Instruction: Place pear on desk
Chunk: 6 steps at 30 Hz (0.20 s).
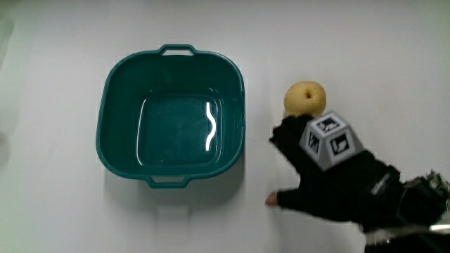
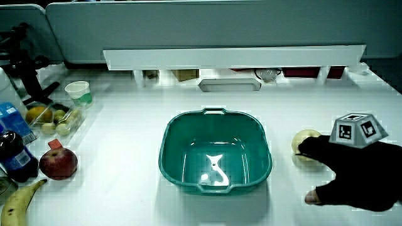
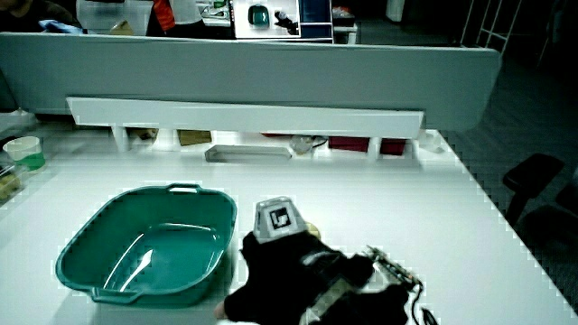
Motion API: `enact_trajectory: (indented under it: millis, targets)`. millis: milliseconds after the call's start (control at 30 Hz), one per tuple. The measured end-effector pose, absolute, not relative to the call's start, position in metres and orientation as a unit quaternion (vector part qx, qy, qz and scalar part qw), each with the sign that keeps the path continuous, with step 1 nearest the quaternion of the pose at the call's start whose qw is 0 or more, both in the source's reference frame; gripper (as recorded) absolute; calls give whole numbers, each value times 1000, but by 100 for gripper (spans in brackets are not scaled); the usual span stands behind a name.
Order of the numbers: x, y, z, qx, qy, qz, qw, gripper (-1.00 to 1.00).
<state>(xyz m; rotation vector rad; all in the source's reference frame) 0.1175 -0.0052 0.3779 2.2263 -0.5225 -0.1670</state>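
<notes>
A yellow pear (image 1: 305,98) rests on the white table (image 1: 351,56) beside the empty teal basin (image 1: 112,84). The hand (image 1: 309,176), black-gloved with a patterned cube (image 1: 330,140) on its back, lies flat on the table, nearer to the person than the pear. Its fingers are spread, the fingertips at the pear's near side and the thumb (image 1: 273,200) held wide apart from it. In a side view the pear (image 2: 306,145) shows partly covered by the fingers of the hand (image 2: 352,172). In a side view the hand (image 3: 289,271) hides the pear.
In a side view a red apple (image 2: 58,163), a banana (image 2: 19,201), a dark bottle (image 2: 12,157), a small cup (image 2: 78,93) and a tray of fruit (image 2: 53,119) stand at the table's edge, away from the basin (image 2: 213,154). A low partition with a shelf (image 2: 232,59) closes the table.
</notes>
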Motion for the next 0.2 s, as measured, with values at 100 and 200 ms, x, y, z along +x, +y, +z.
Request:
enact_trajectory:
  millis: [100,200]
  targets:
    - [97,15,344,855,-281,-14,436,-100]
    - [89,34,335,844,-309,-23,438,-100]
